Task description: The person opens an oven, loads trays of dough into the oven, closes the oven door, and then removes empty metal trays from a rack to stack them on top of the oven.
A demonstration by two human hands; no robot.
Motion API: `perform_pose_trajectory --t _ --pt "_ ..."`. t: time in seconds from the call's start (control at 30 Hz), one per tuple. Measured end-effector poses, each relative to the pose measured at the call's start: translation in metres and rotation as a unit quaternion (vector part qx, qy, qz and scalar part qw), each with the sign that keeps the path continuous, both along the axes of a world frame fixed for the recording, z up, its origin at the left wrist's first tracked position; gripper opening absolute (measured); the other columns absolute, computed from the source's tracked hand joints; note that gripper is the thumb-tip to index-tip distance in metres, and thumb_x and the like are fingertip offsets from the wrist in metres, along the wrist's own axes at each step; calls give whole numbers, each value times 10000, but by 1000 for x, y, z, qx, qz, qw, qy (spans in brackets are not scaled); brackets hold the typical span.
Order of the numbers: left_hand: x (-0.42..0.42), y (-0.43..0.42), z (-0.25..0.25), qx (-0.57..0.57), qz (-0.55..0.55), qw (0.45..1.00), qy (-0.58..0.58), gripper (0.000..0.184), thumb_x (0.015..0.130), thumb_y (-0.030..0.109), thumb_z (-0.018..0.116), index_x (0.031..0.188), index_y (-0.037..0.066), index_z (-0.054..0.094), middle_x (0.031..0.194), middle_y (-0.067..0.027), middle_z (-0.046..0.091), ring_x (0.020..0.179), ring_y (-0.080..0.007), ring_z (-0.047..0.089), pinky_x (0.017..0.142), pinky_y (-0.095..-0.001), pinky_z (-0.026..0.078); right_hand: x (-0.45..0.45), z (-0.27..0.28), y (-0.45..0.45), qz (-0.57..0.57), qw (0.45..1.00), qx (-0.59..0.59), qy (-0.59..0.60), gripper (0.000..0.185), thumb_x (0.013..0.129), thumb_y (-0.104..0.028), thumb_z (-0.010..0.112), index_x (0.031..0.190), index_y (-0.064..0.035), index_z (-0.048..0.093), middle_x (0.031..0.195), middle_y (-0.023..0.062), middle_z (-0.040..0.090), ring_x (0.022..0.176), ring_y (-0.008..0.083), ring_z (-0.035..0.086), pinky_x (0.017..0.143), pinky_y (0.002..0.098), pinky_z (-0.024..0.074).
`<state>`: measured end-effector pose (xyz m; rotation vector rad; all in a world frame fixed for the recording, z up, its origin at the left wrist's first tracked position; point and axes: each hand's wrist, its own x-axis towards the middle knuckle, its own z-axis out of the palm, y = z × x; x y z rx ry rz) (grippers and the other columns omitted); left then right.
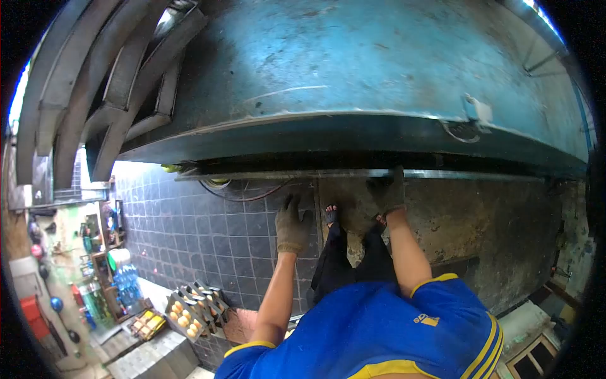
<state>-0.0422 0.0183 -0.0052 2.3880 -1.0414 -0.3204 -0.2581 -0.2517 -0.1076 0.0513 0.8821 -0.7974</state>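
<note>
A long metal bar (pixel 297 174) runs level under the front edge of a large blue worktable (pixel 353 69). My right hand (pixel 386 189), in a dark glove, is at this bar with its fingers against it; what they grip is too dark to make out. Lower and to the left, my left hand (pixel 291 226), in a worn grey-brown glove, hangs over the tiled floor with its fingers apart and nothing in it. A thin dark hose (pixel 252 198) curves beneath the bar.
Bent grey metal channels (pixel 120 82) lie at the table's left end. A white clamp-like piece (pixel 480 110) is on its front edge. At the lower left stand a large water bottle (pixel 126 281), a rack with round pale items (pixel 183 317) and a grey box (pixel 151 360).
</note>
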Motion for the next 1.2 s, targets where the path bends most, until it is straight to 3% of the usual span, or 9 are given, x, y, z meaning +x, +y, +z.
perform_pose_trajectory --t 0.1,0.27,0.47,0.6,0.7,0.83,0.93,1.03,1.2 --pt "62 -49 -14 12 -60 998 25 503 1002 246 758 1474 72 738 1477 -304 718 1354 -531 680 1107 -578 589 19 -39 34 -50 997 -40 -37 689 1134 -660 611 1593 -148 652 1571 128 669 1421 358 613 1239 579 486" --pt "146 -123 -64 57 -76 994 56 431 1061 323 693 1413 84 762 1445 -231 757 1322 -495 709 1077 -590 597 -43 -222 98 -18 957 -5 -290 711 1155 -647 534 1628 -127 637 1595 160 662 1449 393 615 1221 603 517" --pt "212 -174 -150 104 -123 987 8 421 1099 318 625 1432 100 765 1493 -215 744 1351 -462 713 1099 -581 596 2 -101 99 -58 980 174 77 515 1161 -547 613 1382 -101 744 1312 148 765 1180 351 722 1013 569 602" --pt "222 -183 -182 154 -153 976 -19 422 1125 315 580 1444 111 766 1525 -204 736 1370 -441 715 1114 -574 596 -32 -95 112 77 953 169 241 583 1181 -449 628 1591 -35 653 1614 199 672 1429 361 671 1179 498 570" --pt "215 -161 -194 202 -167 964 -37 426 1144 312 546 1453 119 767 1549 -197 729 1384 -425 717 1126 -570 595 -89 -159 122 212 931 -54 292 226 1156 -309 717 1043 -126 648 846 45 601 750 268 625 736 460 520" --pt "188 -100 -205 266 -182 944 -72 434 1163 310 513 1462 127 768 1573 -189 723 1398 -409 719 1137 -565 595 -129 -216 115 171 959 -98 205 192 1160 -273 717 1083 -123 625 899 68 598 787 247 629 683 451 516" --pt "148 -39 -210 234 -133 963 -26 379 1073 344 670 1312 77 795 1344 -209 803 1190 -486 773 977 -622 626 -113 -194 108 179 914 -183 316 191 1150 -271 725 1229 -114 651 976 79 623 808 272 648 705 471 556" --pt "100 12 -156 270 -101 954 79 362 1086 321 644 1327 98 796 1292 -246 810 1193 -512 771 973 -616 628 -86 -112 103 111 955 76 263 401 1128 -338 750 1437 -101 654 1135 116 700 864 309 705 781 479 641" --pt "41 63 -117 288 -93 951 59 290 1037 236 619 1221 152 826 1227 -280 818 1103 -495 805 895 -610 648 -93 -93 124 241 936 65 247 383 1126 -368 738 1416 -128 667 1105 93 733 862 290 741 785 505 670"
